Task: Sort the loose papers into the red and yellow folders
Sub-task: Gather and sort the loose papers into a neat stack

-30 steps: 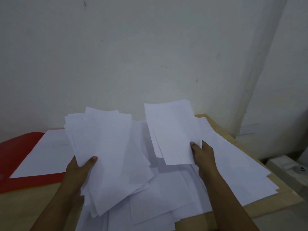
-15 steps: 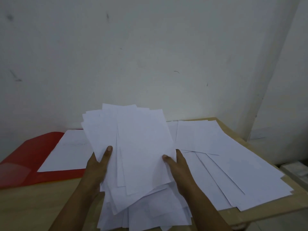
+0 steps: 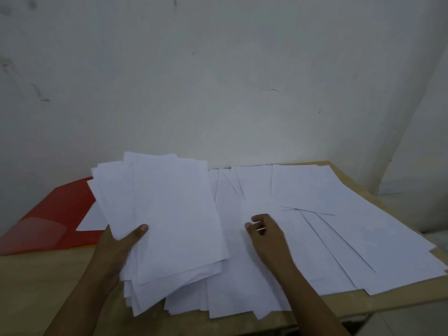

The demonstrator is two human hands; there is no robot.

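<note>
A: Left side first?
B: Red folder is lying open, left of the left hand, one sheet on it. The hand is gripping a paper stack, thumb on top.
A: And right?
B: Right hand is hovering with fingers loosely curled, holding nothing, over loose papers spreading rightward on the table.

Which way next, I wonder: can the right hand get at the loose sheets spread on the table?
Probably yes. The right hand is over the spread sheets with nothing between; the left hand holds the stack off to the side.
</note>
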